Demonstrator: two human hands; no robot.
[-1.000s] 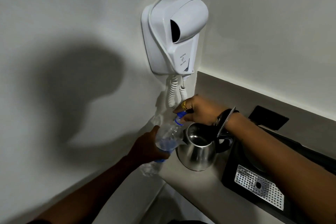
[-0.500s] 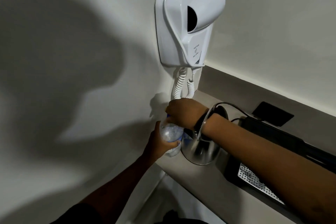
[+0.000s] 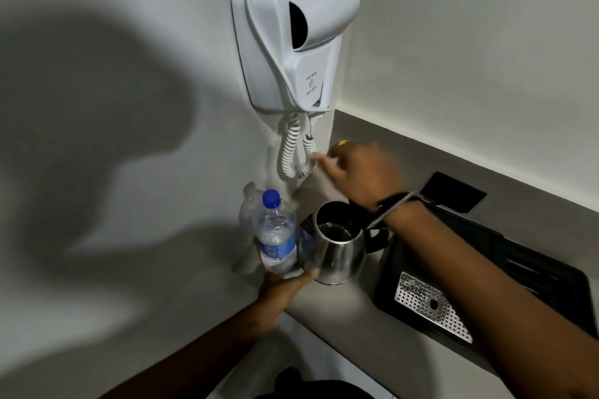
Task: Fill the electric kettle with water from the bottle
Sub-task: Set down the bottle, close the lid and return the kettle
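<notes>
A clear plastic water bottle (image 3: 276, 233) with a blue cap and blue label stands upright on the counter, just left of the kettle. My left hand (image 3: 285, 287) grips its base from below. The steel electric kettle (image 3: 335, 251) has its lid open, and some water shows inside. My right hand (image 3: 359, 168) hovers above and behind the kettle, fingers spread and blurred, near the coiled cord, holding nothing. A dark bracelet sits on that wrist.
A white wall-mounted hair dryer (image 3: 298, 29) with a coiled cord (image 3: 296, 152) hangs above the kettle. A black tray (image 3: 479, 278) with a perforated metal plate lies to the right on the grey counter (image 3: 340, 317). A black wall socket (image 3: 453, 191) sits behind it.
My right hand has let go of the bottle cap and risen toward the cord. The bottle, tilted earlier, now stands upright beside the kettle with its cap on.
</notes>
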